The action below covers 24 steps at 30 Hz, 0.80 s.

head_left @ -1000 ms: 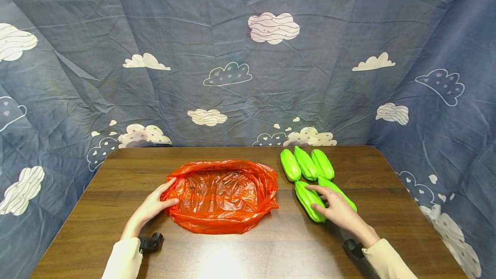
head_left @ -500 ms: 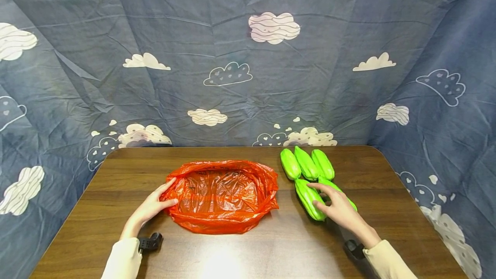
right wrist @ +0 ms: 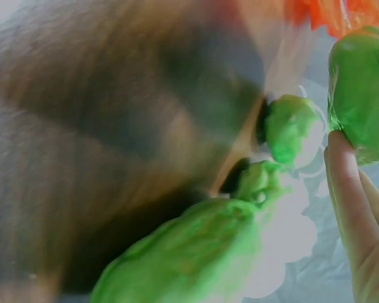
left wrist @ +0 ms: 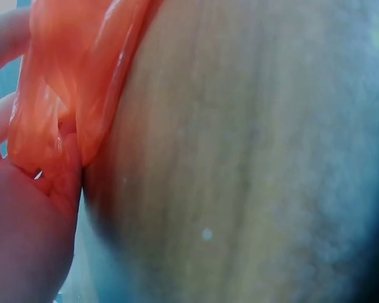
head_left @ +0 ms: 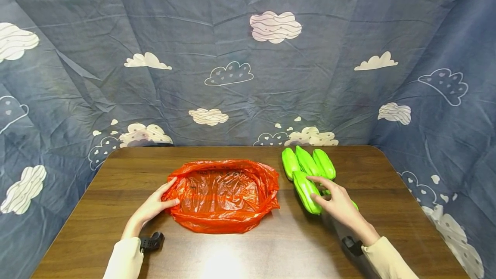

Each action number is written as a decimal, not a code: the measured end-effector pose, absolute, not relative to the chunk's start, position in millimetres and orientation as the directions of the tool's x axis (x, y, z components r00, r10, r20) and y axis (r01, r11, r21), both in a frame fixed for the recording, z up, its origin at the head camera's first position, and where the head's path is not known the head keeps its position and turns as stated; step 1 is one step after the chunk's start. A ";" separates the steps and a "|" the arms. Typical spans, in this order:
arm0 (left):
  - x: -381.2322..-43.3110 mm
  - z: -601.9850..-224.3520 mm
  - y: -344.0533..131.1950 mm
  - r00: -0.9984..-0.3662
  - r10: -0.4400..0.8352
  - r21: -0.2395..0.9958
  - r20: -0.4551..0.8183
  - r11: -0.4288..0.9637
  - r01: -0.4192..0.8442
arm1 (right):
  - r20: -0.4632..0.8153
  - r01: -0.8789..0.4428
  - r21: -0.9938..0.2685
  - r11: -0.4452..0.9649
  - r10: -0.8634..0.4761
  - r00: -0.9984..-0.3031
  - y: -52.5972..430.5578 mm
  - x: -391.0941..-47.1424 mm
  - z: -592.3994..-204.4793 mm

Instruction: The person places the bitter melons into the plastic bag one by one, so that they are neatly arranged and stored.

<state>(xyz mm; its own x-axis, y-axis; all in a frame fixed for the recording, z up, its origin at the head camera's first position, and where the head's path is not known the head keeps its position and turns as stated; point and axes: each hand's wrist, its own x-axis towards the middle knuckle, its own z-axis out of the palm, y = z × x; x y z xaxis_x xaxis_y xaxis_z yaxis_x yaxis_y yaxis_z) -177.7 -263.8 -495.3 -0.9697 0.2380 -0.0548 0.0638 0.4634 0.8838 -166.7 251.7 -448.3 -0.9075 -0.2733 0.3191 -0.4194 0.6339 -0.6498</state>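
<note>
A red plastic bag (head_left: 222,226) lies spread with its mouth facing up, left of the table's middle. My left hand (head_left: 151,208) holds the bag's left rim. In the left wrist view, the thin red plastic (left wrist: 98,44) passes between its thumb and fingers. Right of the bag, my right hand (head_left: 341,206) grips a glossy, ridged, bright green gourd (head_left: 304,190) between thumb and fingers. The right wrist view shows this gourd (right wrist: 360,88) off the table, at the fingertips. Another green gourd (head_left: 355,205) lies largely hidden under that hand.
Behind the right hand, more green gourds (head_left: 307,161) lie side by side near the far edge of the brown wooden table (head_left: 128,167). A blue-grey curtain (head_left: 217,33) with cloud prints hangs behind and at both sides. Each wrist wears a black camera (head_left: 155,241).
My right hand has picked up the near green gourd and moved it slightly up and away from me, toward the back row. The left hand and the bag have stayed in place.
</note>
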 end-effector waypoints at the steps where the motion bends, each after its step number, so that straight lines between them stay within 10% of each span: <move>1: -177.7 -495.3 -263.9 -0.969 0.240 0.886 -0.058 0.460 0.061 | 0.325 -0.424 -0.653 0.628 -0.273 -0.905 250.1 -167.1 -447.1; 24: -177.1 -494.2 -262.4 -0.964 0.258 0.899 -0.070 0.434 0.051 | 0.336 -0.451 -0.734 0.507 -0.307 -0.891 214.7 -177.8 -430.0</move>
<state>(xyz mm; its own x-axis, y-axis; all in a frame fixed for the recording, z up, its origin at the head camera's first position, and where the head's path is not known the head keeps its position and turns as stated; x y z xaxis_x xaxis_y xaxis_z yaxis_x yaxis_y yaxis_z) -177.1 -262.4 -494.2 -0.9636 0.2582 -0.0702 0.0508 0.4340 0.8995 -177.8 214.7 -430.0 -0.8907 -0.3067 0.3356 -0.4513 0.5069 -0.7345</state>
